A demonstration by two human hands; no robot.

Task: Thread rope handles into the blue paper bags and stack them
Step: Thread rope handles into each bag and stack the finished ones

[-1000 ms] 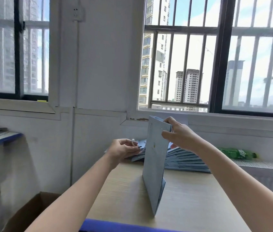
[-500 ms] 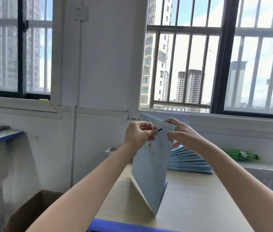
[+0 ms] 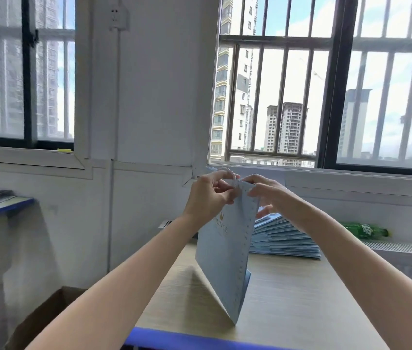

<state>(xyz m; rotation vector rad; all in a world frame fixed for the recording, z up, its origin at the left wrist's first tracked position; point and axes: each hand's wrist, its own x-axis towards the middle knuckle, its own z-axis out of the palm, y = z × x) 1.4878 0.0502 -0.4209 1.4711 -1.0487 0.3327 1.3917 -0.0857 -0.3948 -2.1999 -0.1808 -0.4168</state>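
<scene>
Threading was underway: my fingers (image 3: 225,192) pinched rope (image 3: 228,171) at one upright bag's (image 3: 222,258) top edge, stack (image 3: 283,238) waiting behind it on the desk (image 3: 300,299).

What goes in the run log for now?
left hand: pinches rope | right hand: holds bag top | bag upright on table

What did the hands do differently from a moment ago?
The left hand came up from beside the stack of bags to the top edge of the standing blue bag and now pinches a white rope there. The bag swung its printed face toward the camera. The right hand stayed gripping the top edge; the stack and green bottle did not move.
</scene>
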